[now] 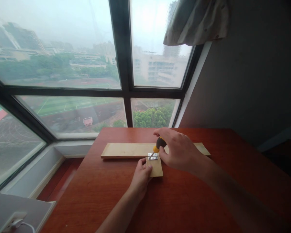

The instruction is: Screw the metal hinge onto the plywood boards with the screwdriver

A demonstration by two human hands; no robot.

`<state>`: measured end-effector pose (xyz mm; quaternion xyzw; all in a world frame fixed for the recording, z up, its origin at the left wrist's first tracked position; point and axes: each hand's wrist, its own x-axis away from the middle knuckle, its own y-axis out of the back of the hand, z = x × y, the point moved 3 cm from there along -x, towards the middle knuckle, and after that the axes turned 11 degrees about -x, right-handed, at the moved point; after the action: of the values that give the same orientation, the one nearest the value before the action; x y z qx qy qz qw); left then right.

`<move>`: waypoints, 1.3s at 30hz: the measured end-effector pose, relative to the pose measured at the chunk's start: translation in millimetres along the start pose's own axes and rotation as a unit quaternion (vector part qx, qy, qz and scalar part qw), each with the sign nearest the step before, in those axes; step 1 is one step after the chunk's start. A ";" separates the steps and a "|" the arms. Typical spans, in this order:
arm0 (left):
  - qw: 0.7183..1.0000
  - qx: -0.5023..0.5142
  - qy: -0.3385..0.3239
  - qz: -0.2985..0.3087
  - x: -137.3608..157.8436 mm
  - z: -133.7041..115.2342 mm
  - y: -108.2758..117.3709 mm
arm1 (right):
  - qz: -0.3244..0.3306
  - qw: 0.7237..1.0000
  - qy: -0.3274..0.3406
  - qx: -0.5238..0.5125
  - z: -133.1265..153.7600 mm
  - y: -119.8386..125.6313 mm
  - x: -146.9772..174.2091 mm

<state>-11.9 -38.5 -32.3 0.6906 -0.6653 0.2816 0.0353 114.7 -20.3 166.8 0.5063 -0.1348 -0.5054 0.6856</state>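
Observation:
My right hand (178,147) is closed around the black and yellow handle of a screwdriver (156,149). The shaft slants down and left, its tip at a silver metal hinge (153,156). That hinge bridges a long pale wooden board (126,150) and a small wooden piece (156,168) in front of it. My left hand (142,173) grips the small piece at its left edge, thumb on top. Part of the long board is hidden behind my right hand. Whether the tip sits in a screw is too small to tell.
Both boards are on a reddish-brown wooden table (106,191). Beyond its far edge stands a dark-framed window (127,94), with a curtain (196,22) hanging at upper right. A grey wall (242,71) rises on the right. At lower left, a plug (16,223) sits in a wall socket.

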 end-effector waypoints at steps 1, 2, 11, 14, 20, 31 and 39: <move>1.000 0.001 0.000 0.000 0.0 0.0 -0.1 | 0.001 1.000 0.000 0.002 0.4 0.2 0.1; 1.000 0.002 -0.001 0.001 0.2 -0.1 -0.3 | 0.001 1.000 -0.004 0.007 0.5 0.3 -0.2; 1.000 -0.002 -0.003 0.009 2.4 -2.6 -1.6 | -0.008 0.999 -0.030 0.014 -0.5 -0.6 -2.5; 1.000 0.005 -0.002 0.005 0.6 -0.6 -1.3 | 0.002 1.000 -0.004 -0.017 0.3 -0.6 1.1; 1.000 0.003 -0.003 0.007 1.0 -0.9 -1.3 | -0.014 1.000 -0.024 0.010 -1.1 -1.2 0.1; 1.000 0.010 0.003 0.002 1.3 -2.1 -2.2 | -0.023 1.000 -0.013 -0.016 -2.1 -1.1 0.9; 1.000 0.017 -0.004 0.018 -0.5 0.5 -1.4 | -0.008 0.999 0.014 -0.031 -0.2 0.7 2.0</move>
<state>-10.4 -38.1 -32.5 0.6802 -0.6729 0.2903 0.0156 116.1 -21.9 166.6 0.4926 -0.1053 -0.5078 0.6988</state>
